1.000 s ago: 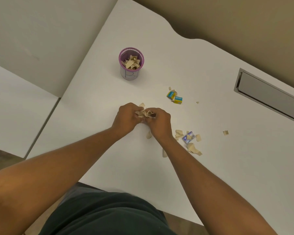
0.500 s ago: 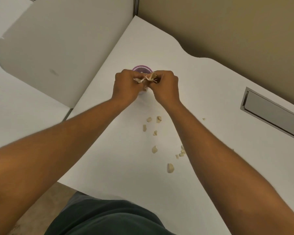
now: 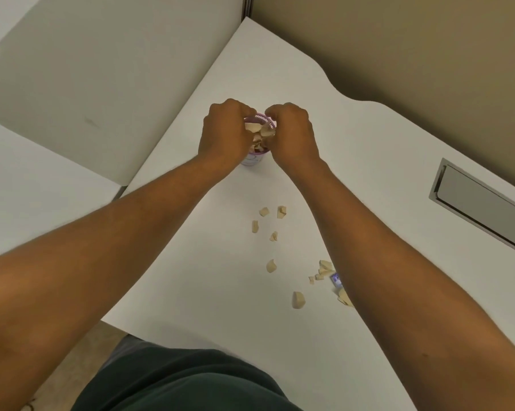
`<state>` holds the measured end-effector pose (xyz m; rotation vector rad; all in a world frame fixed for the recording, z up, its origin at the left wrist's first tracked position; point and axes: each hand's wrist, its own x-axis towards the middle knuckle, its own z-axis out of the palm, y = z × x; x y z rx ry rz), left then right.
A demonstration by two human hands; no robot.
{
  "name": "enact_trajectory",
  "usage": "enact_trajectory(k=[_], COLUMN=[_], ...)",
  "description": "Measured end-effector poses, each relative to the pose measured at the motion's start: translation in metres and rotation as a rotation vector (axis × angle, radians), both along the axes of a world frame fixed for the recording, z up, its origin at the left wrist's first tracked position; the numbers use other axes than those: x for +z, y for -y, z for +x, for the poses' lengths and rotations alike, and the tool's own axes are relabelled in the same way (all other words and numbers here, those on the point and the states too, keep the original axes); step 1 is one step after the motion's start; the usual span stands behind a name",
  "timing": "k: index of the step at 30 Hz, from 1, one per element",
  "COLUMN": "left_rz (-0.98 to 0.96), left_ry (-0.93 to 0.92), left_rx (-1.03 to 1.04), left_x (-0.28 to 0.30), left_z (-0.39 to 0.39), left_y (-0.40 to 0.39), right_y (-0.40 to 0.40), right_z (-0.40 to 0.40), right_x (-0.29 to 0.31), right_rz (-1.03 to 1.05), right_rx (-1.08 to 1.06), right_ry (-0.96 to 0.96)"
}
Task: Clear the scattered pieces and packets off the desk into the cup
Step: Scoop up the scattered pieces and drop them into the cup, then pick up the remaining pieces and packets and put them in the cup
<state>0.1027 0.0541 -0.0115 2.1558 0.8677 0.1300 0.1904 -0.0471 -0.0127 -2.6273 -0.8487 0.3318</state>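
A purple-rimmed cup [image 3: 252, 160] stands on the white desk [image 3: 191, 262], mostly hidden by my hands. My left hand [image 3: 225, 134] and my right hand [image 3: 292, 136] are cupped together directly over its mouth, fingers curled around a bunch of tan pieces [image 3: 259, 132] that hang into the cup. Several loose tan pieces [image 3: 271, 223] lie on the desk between my forearms. More tan pieces [image 3: 324, 268] and a small blue packet [image 3: 335, 279] sit beside my right forearm, partly hidden by it.
A metal cable hatch [image 3: 484, 203] is set into the desk at the right. A grey divider panel [image 3: 102, 84] stands along the desk's left side. The desk's near edge runs just above my dark-clad lap [image 3: 179, 381].
Both hands carried the bunch of tan pieces from the middle of the desk up to the cup and lowered onto its mouth. Several pieces stayed on the desk.
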Motion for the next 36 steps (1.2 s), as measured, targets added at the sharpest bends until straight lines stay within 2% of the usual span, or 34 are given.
enact_trajectory(k=[3,6,9,13,16,18,21,23,26,28,32,34,36], left_rz=[0.112,0.306,0.387,0.414,0.368,0.348,0.373,0.37,0.423,0.463,0.585,0.624,0.655], left_ry=[-0.015,-0.119,-0.189,-0.117,0.051,0.139,0.151,0.096,-0.09,-0.185,-0.162,-0.149,-0.133], left_rx=[-0.062,-0.191,-0.296,-0.351,-0.314,-0.296,-0.341,-0.415,-0.564,-0.624,-0.65,-0.638,-0.622], left_x=[-0.007,-0.021,-0.033,-0.033,-0.03,-0.034,-0.058,-0.082,-0.121,-0.14,-0.165,-0.172,-0.176], left_z=[0.0,-0.001,0.0,-0.003,-0.02,-0.044,-0.09,-0.118,-0.152,-0.168,-0.179,-0.178,-0.178], left_y=[0.006,0.012,0.008,0.001,0.0,0.002,0.013,0.025,0.044,0.052,0.052,0.052,0.053], right_y=[-0.002,-0.002,0.003,0.015,0.049,0.08,0.117,0.127,0.129,0.126,0.135,0.147,0.159], right_z=[-0.005,-0.012,-0.015,-0.013,-0.025,-0.039,-0.067,-0.086,-0.111,-0.126,-0.142,-0.145,-0.145], right_x=[-0.006,-0.012,-0.015,-0.008,-0.004,-0.019,-0.055,-0.076,-0.101,-0.111,-0.119,-0.121,-0.122], right_rz=[-0.037,-0.107,-0.118,0.167,0.337,0.295,0.043,-0.109,-0.23,-0.259,-0.218,-0.155,-0.026], right_rx=[-0.028,-0.009,0.009,-0.137,-0.24,-0.236,-0.14,-0.046,0.061,0.127,0.18,0.15,0.051], right_ry=[-0.017,-0.013,-0.021,-0.144,-0.064,-0.034,-0.182,-0.26,-0.139,-0.061,0.052,0.043,-0.085])
